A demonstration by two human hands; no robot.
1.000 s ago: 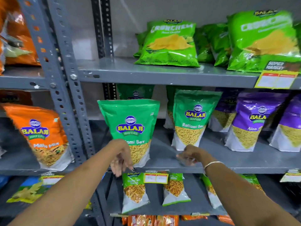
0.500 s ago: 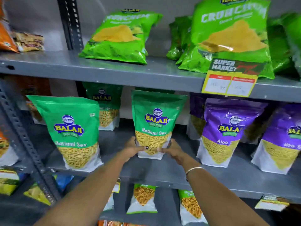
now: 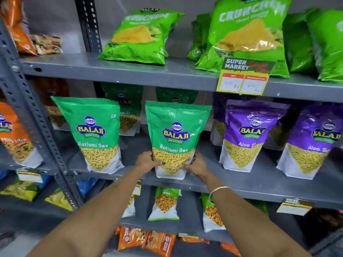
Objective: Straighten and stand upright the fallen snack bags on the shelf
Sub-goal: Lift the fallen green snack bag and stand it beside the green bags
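Bag (image 3: 176,134) seemingly upright, both hands gripping base.

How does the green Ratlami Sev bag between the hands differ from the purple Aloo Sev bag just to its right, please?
The Ratlami Sev bag is green; the Aloo Sev bag is purple. The left hand and right hand grip the green bag's lower corners; the purple bag stands untouched. The green bag sits at the shelf front edge; the purple bag sits slightly further back. Both are upright Balaji pouches.
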